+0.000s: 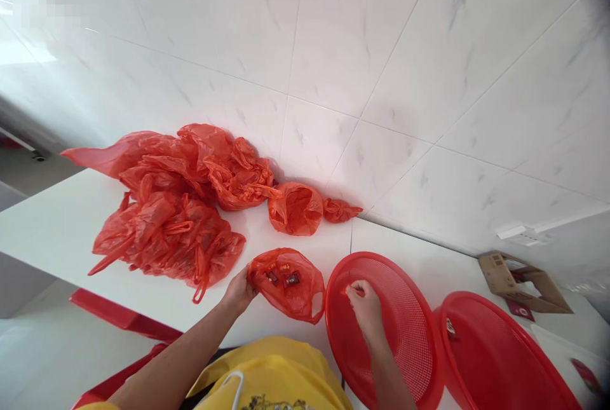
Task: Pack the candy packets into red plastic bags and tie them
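Observation:
My left hand (pixel 241 290) grips the edge of a small red plastic bag (pixel 288 283) that lies on the white table (pixel 57 225); a few small dark wrapped pieces show through the bag. My right hand (pixel 365 308) is over a round red mesh basket (pixel 405 334), its fingers pinched on something small and red that I cannot make out. A second red basket (pixel 495 359) stands to the right of the first.
A heap of crumpled red plastic bags (pixel 176 206) lies at the back left, with two small tied bags (pixel 295 208) by the tiled wall. A torn cardboard box (pixel 519 280) sits at the far right. A red stool (pixel 119 318) is below the table's edge.

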The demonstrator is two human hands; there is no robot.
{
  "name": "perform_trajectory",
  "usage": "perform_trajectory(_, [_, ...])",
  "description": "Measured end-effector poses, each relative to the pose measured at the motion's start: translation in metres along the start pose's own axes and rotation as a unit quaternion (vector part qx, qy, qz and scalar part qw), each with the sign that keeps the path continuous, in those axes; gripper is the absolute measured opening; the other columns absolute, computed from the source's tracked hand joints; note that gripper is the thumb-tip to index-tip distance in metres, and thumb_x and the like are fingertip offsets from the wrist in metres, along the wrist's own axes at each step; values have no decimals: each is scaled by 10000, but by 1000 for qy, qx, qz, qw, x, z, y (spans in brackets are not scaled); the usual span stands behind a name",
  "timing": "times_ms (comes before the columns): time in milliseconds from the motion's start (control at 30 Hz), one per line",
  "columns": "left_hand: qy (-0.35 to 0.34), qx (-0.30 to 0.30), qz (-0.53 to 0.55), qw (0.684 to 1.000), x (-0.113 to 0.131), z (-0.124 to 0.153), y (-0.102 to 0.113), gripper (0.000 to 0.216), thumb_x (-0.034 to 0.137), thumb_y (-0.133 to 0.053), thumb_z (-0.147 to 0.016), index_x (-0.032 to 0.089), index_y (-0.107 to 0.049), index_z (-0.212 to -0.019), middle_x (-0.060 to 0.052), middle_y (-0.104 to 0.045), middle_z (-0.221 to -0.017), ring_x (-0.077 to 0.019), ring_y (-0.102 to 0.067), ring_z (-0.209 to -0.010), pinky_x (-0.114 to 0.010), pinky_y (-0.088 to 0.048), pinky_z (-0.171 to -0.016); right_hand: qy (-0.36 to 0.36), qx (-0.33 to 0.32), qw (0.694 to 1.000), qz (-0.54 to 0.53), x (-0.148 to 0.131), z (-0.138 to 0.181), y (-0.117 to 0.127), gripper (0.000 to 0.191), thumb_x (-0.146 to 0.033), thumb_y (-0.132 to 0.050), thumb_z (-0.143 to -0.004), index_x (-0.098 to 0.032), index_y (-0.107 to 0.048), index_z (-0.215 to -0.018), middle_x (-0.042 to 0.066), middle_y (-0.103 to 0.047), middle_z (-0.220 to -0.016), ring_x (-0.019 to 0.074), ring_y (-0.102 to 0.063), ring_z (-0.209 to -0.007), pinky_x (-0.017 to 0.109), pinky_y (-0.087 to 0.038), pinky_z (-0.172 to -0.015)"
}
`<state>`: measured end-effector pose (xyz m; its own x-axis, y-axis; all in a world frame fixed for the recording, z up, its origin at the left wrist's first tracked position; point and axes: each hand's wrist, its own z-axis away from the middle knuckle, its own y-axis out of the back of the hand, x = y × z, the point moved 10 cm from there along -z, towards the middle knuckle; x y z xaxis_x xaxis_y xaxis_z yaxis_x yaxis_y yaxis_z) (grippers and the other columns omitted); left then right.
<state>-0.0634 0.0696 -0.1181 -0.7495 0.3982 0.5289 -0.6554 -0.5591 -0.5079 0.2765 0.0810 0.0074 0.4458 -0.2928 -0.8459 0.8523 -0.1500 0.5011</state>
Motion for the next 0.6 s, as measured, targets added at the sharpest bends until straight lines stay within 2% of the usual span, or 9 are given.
perform_trajectory(133, [3, -1, -6, 1000, -2, -2, 1, 161, 265, -565, -858, 164, -661, -939, -39, -727, -805, -169, -652, -674, -266, -501, -610, 39, -92, 992, -76, -50, 9, -42, 275, -445, -588, -760, -225, -568, -924, 22, -620, -911, 172, -582, -775, 277, -472, -670])
perform_trajectory(200, [2, -1, -6, 1000, -2, -2, 2, 173, 284, -581, -848, 165, -659, -948, -44, -725, -818, -174, -652, -688, -274, -501, -627, 54, -128, 986, -87, -59, 14, -62, 327, -447, -590, -768, -212, -564, -993, 31, -610, -932, 170, -581, -777, 291, -486, -701])
perform_trajectory(300, [-2, -1, -4, 1000, 0, -2, 4, 188, 281, -582, -843, 159, -661, -962, -60, -728, -847, -190, -659, -721, -290, -504, -658, 56, -173, 982, -51, -46, 25, -88, 289, -393, -585, -757, -190, -592, -963, 38, -622, -878, 177, -588, -771, 312, -493, -736])
perform_trajectory(400, [-5, -8, -2, 1000, 2, -3, 6, 219, 285, -588, -835, 149, -667, -988, -79, -734, -882, -212, -667, -757, -305, -507, -679, 37, -223, 974, 2, -17, 44, -106, 255, -313, -582, -727, -193, -621, -949, 61, -654, -961, 199, -620, -866, 321, -497, -792])
perform_trajectory(500, [-7, -8, -1, 1000, 4, -4, 7, 231, 301, -599, -826, 156, -672, -990, -78, -737, -895, -216, -665, -778, -304, -504, -685, 33, -243, 968, 51, 3, 65, -109, 346, -263, -573, -698, -198, -637, -1032, 92, -646, -1117, 248, -610, -1032, 358, -482, -875])
perform_trajectory(600, [-8, -4, -5, 1000, 6, -4, 8, 222, 296, -598, -822, 158, -673, -979, -70, -736, -890, -208, -659, -776, -297, -500, -682, 27, -248, 966, 69, 14, 80, -106, 479, -228, -580, -668, -223, -621, -1145, 98, -607, -1248, 288, -530, -1202, 405, -408, -1007])
